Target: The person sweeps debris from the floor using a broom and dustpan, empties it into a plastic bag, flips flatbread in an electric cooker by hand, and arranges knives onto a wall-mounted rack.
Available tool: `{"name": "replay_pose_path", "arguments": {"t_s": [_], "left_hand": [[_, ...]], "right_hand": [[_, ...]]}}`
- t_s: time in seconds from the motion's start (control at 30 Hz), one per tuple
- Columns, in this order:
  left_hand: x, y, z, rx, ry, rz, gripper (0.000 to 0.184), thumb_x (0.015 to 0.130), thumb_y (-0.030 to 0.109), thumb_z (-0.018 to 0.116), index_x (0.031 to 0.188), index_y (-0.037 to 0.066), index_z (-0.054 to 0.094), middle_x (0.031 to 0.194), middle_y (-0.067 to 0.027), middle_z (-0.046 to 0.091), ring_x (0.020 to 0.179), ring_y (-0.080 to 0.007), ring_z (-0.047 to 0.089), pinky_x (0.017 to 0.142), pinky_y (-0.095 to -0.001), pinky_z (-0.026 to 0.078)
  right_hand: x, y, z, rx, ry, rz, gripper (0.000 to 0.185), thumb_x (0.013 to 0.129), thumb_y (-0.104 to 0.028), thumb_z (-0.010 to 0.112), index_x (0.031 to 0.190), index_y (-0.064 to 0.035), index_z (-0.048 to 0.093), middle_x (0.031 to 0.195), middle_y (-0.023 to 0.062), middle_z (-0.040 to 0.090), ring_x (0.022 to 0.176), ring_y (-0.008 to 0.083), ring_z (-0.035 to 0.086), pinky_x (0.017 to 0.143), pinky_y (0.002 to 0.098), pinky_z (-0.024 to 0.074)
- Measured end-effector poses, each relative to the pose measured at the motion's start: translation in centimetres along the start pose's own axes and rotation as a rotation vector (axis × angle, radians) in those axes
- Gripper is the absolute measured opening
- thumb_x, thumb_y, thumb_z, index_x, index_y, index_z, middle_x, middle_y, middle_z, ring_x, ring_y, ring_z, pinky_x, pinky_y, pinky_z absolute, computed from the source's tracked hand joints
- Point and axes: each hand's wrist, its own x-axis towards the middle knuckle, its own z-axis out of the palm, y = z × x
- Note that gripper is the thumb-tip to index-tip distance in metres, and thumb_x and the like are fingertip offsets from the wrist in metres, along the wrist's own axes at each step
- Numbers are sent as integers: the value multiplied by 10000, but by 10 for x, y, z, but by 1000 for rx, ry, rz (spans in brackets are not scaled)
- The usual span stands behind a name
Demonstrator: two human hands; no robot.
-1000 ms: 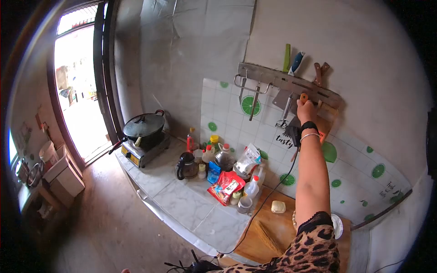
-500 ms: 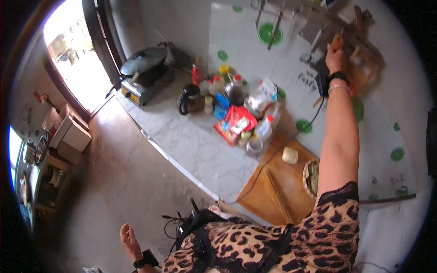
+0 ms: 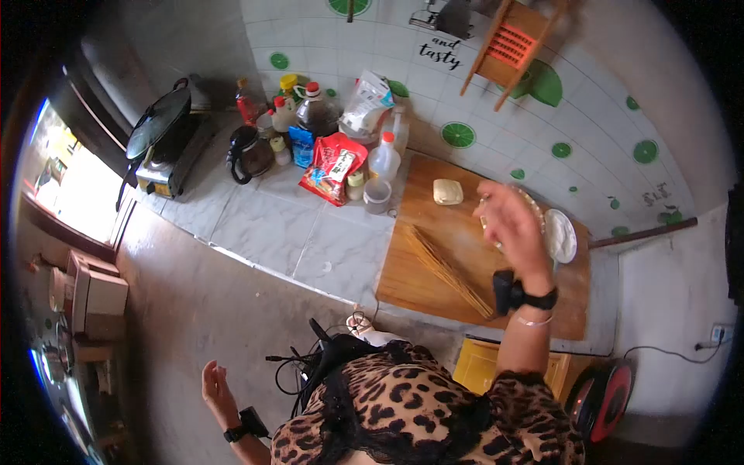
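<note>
My right hand (image 3: 511, 229) hovers over the wooden board (image 3: 411, 287), fingers loosely bent and apart, nothing visible in them. Behind it, mostly hidden, lies a round dish with a pale patterned rim (image 3: 535, 203). Beside that is a white bowl (image 3: 561, 235) with white contents. A pale, square block (image 3: 448, 192) rests on the board to the left of the hand. Nearer me lies a bundle of thin yellow sticks (image 3: 446, 267). My left hand (image 3: 219, 394) hangs low over the floor, holding nothing, with its fingers partly stretched.
Left of the board stand a clear bottle with red cap (image 3: 384, 157), a plastic cup (image 3: 377, 196), a red packet (image 3: 335, 167) and a dark glass pot (image 3: 249, 153). Farther left, a black wok (image 3: 159, 120) sits on a stove. A wooden grater (image 3: 511, 46) hangs on the wall.
My right hand has come down from an orange handle at the wall rack to above the board. The view has shifted right and down. My left hand stays low.
</note>
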Motion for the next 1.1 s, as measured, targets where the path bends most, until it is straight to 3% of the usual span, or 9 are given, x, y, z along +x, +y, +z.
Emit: {"name": "replay_pose_path", "arguments": {"t_s": [0.1,0.23,0.47,0.57,0.63,0.8,0.87,0.97,1.1], "left_hand": [[18,-2,15,-60,-53,4,199,900,133,552,1058,14,575,867,-42,596,806,-112,556,732,-265,464],[27,19,26,125,-119,60,193,887,132,566,1040,17,583,846,-49,612,786,-114,562,738,-270,462],[40,-22,24,204,-111,199,177,852,137,570,980,18,597,872,-146,635,785,-245,616,703,-317,471],[35,-13,18,82,-88,187,164,842,134,563,946,13,597,825,-152,620,755,-257,619,696,-319,476],[20,25,5,207,-141,55,122,851,51,557,951,-14,581,872,-39,575,820,-114,529,736,-245,444],[22,-42,-9,-25,-92,51,152,808,34,598,955,6,571,763,-52,584,726,-113,571,635,-267,466],[20,-62,-14,-158,-45,-59,142,811,36,596,950,18,573,759,-40,574,707,-106,564,624,-261,463],[36,-131,-29,-837,-25,-300,175,809,-13,580,982,9,566,977,-55,553,886,-111,500,768,-252,424],[34,-136,-43,-906,24,-412,185,801,-44,577,976,16,570,932,-36,564,860,-111,523,757,-239,429]], "right_hand": [[-57,118,-6,-535,-16,315,492,839,-278,620,1230,-23,462,1054,148,611,941,268,602,750,352,491],[-124,191,6,-944,-88,759,657,767,-324,671,1288,-27,400,1321,229,403,1173,387,437,955,466,391],[-182,331,19,-1055,230,511,539,796,-222,640,1256,-41,424,1343,255,352,1220,418,370,982,488,355],[-159,298,17,-1040,92,651,480,808,-220,631,1225,-62,454,1351,236,336,1166,404,433,922,501,408],[-148,231,21,-1015,144,631,471,813,-219,624,1222,-57,455,1351,237,338,1164,405,435,921,498,411],[-142,199,38,-907,230,701,485,821,-197,597,1256,-54,436,1354,235,341,1195,393,415,933,482,411],[-144,183,42,-951,-111,880,512,756,-226,659,1191,-13,491,1267,260,420,1044,387,536,870,441,463],[-153,218,55,-1130,28,783,506,753,-218,647,1185,1,500,1253,252,441,1071,380,520,904,436,440],[-146,221,54,-903,140,789,498,756,-212,631,1181,11,497,1237,253,459,1116,376,488,945,433,407]]}}
